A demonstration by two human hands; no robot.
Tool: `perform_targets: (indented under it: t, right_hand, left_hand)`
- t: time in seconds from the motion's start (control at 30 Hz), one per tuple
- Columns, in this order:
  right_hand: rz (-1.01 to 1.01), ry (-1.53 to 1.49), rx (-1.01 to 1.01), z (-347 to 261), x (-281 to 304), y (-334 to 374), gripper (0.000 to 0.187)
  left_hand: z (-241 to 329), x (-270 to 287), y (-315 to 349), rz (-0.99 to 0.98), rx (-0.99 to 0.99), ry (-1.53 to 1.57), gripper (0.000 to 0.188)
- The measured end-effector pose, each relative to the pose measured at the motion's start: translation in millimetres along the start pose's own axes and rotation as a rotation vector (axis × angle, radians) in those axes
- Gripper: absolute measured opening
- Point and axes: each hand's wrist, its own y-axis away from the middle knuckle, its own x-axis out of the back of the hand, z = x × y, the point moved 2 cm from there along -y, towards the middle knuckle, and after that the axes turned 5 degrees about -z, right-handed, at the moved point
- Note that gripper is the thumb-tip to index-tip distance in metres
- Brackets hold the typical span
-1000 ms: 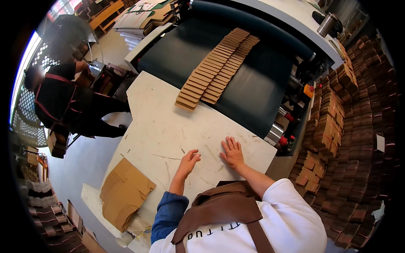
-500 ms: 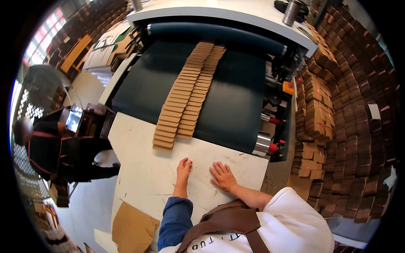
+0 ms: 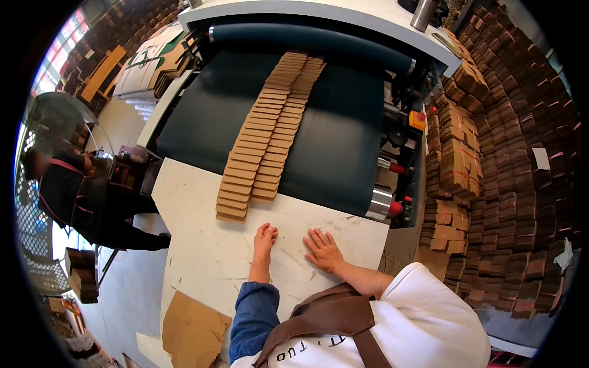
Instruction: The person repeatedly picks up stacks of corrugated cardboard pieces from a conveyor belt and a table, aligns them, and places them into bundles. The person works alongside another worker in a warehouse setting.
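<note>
Two overlapping rows of small brown cardboard pieces [image 3: 254, 144] lie fanned along a dark green conveyor belt [image 3: 202, 104], their near ends reaching onto the white tabletop [image 3: 205, 251]. My left hand [image 3: 264, 241] rests on its edge on that tabletop, just short of the rows, fingers loosely bent and holding nothing. To its right, my right hand [image 3: 323, 249] lies palm down with the fingers spread, also without anything in it. Neither hand touches the cardboard pieces.
A torn cardboard sheet [image 3: 193, 331] lies at the tabletop's near left. Metal rollers [image 3: 381, 202] and an orange switch box [image 3: 417, 119] line the belt's right side. Bundled cardboard stacks [image 3: 460, 168] rise beyond. A co-worker [image 3: 80, 196] stands at far left.
The cardboard rows have slid slightly farther toward me onto the tabletop. My hands stay in nearly the same places. At far left the co-worker has shifted posture, and the view has moved a little.
</note>
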Motion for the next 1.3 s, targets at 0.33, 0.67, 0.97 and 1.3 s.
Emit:
perform_targets:
  t: [0.33, 0.67, 0.97, 1.3]
  right_hand:
    - [-0.055, -0.076, -0.008, -0.1, 13.3, 2.2, 0.061]
    - [-0.043, -0.1, -0.023, 3.1, 27.8, 11.7, 0.06]
    - [-0.039, -0.11, -0.013, 3.2, 45.7, -1.0, 0.059]
    - [0.014, -0.347, 0.068, 51.0, 62.1, -51.3, 0.054]
  left_hand:
    - [6.7, 3.1, 2.1, -0.037, 0.016, 0.027, 0.042]
    - [11.7, 3.7, 1.7, -0.064, 0.092, 0.259, 0.046]
    - [17.7, 8.8, -42.0, 0.227, -0.038, 0.736, 0.038]
    - [56.2, -1.0, -64.5, 0.098, -0.233, 0.777, 0.05]
